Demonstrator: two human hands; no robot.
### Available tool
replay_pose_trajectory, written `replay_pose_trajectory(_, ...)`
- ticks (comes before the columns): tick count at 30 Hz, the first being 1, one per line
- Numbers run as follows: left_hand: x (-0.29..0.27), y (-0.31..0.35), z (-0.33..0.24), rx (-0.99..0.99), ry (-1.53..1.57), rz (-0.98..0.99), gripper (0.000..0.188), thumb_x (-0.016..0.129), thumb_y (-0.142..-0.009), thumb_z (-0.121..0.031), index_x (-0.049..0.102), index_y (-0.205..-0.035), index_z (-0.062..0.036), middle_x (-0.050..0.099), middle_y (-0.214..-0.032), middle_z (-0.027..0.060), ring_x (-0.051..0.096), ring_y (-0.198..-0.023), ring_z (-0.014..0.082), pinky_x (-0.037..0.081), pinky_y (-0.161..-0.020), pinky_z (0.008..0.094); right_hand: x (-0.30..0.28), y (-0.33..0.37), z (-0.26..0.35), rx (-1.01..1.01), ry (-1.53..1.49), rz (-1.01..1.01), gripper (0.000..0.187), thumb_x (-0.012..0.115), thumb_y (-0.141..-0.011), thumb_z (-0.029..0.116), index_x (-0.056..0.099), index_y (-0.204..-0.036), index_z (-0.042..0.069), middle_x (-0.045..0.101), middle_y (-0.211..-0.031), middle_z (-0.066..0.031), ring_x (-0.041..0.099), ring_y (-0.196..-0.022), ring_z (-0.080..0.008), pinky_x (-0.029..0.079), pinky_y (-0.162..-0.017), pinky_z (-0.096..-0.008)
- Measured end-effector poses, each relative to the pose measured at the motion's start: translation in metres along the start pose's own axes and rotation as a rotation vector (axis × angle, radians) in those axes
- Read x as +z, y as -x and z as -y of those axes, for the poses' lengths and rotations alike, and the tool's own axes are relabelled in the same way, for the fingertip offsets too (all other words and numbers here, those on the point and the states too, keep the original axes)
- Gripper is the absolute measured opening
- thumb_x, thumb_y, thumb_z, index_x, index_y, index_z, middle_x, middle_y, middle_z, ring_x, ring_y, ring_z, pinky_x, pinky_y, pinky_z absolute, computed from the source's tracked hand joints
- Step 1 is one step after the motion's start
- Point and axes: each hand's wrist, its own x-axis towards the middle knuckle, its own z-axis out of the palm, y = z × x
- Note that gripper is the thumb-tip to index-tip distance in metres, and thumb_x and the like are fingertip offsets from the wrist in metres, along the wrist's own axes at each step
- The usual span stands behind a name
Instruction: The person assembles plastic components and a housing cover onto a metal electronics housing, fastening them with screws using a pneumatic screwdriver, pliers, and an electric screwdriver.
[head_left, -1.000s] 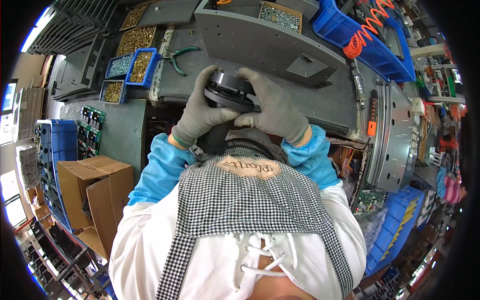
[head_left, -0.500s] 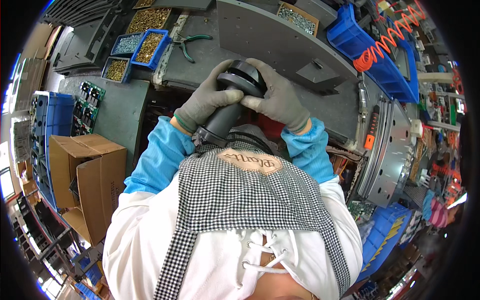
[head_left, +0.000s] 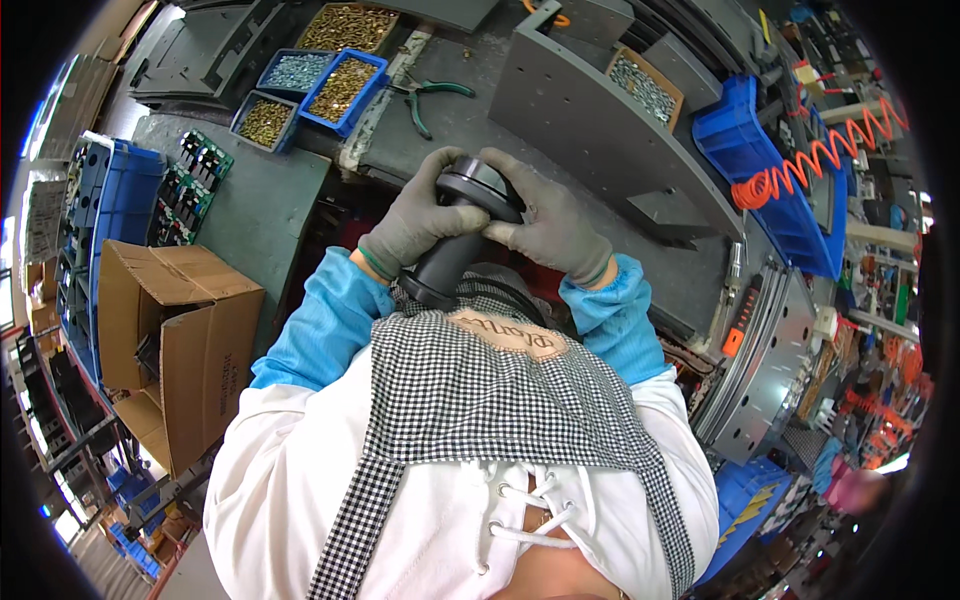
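Note:
Both gloved hands hold a black cylindrical part with flanged ends (head_left: 443, 264) close against my apron, over the bench's front edge. The part stands tilted, its lower flange toward my body and its wider, shiny-rimmed end upward. My left hand (head_left: 418, 222) wraps the left side of the upper end, thumb across the shaft just below the flange. From the right, my right hand (head_left: 555, 218) grips the same end, its fingers over the top and its thumb meeting the left one. The palms and part of the upper flange's far side are hidden.
Beyond my hands lie green-handled pliers (head_left: 430, 92), with blue trays of brass screws (head_left: 345, 90) to their left. A large grey metal panel (head_left: 600, 125) stands on the right, near a blue bin (head_left: 835, 245) and coiled orange hose (head_left: 765, 188). An open cardboard box (head_left: 215, 350) sits left.
My view has turned a little, so the bench and its contents shift rightward in the picture. Both hands keep their hold on the black part, which has barely moved.

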Motion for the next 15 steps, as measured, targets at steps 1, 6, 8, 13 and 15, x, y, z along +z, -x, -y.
replay_pose_trajectory(1, -0.006, 0.0, 0.002, 0.001, -0.032, -0.038, 0.098, 0.087, -0.072, -0.02, 0.034, -0.152, -0.0022, 0.056, -0.129, 0.0159, 0.06, -0.113, 0.0244, 0.051, -0.101, 0.0366, 0.004, -0.006, 0.0, -0.021, 0.018, 0.0, 0.081, 0.081, -0.077, 0.012, 0.047, -0.151, 0.009, 0.062, -0.136, -0.0229, 0.064, -0.122, -0.0401, 0.053, -0.103, -0.0428)
replay_pose_trajectory(6, -0.05, -0.004, 0.0, -0.01, 0.021, -0.059, 0.098, 0.087, -0.07, -0.019, 0.036, -0.151, -0.0028, 0.055, -0.13, 0.0151, 0.058, -0.115, 0.0238, 0.049, -0.101, 0.0358, 0.025, -0.048, 0.001, -0.115, 0.072, -0.005, 0.084, 0.082, -0.075, 0.011, 0.047, -0.151, 0.009, 0.06, -0.139, -0.0224, 0.063, -0.124, -0.04, 0.052, -0.104, -0.043)
replay_pose_trajectory(8, -0.071, -0.006, -0.001, 0.119, 0.048, -0.069, 0.098, 0.087, -0.069, -0.019, 0.036, -0.151, -0.0041, 0.053, -0.132, 0.0147, 0.056, -0.118, 0.0237, 0.047, -0.104, 0.0359, 0.029, -0.071, 0.004, -0.174, 0.114, 0.099, 0.085, 0.084, -0.082, 0.017, 0.042, -0.155, 0.006, 0.05, -0.153, -0.021, 0.052, -0.14, -0.0343, 0.045, -0.112, -0.0408)
replay_pose_trajectory(13, -0.123, -0.01, -0.037, 0.464, -0.163, -0.233, 0.103, 0.096, -0.066, -0.013, 0.038, -0.151, -0.006, 0.05, -0.144, 0.0101, 0.052, -0.133, 0.0241, 0.043, -0.113, 0.037, 0.028, -0.143, -0.035, -0.14, 0.137, -0.096, 0.095, 0.085, -0.08, 0.035, 0.035, -0.157, 0.011, 0.025, -0.165, -0.0257, 0.033, -0.15, -0.0424, 0.036, -0.12, -0.0449)
replay_pose_trajectory(15, -0.146, -0.017, -0.052, 0.526, -0.217, -0.235, 0.106, 0.097, -0.065, -0.015, 0.037, -0.153, -0.0057, 0.05, -0.144, 0.0105, 0.052, -0.133, 0.024, 0.042, -0.114, 0.0377, 0.039, -0.174, -0.059, 0.072, 0.358, -0.165, 0.097, 0.083, -0.081, 0.046, 0.034, -0.159, 0.015, 0.015, -0.168, -0.0268, 0.019, -0.155, -0.0475, 0.022, -0.126, -0.0509)
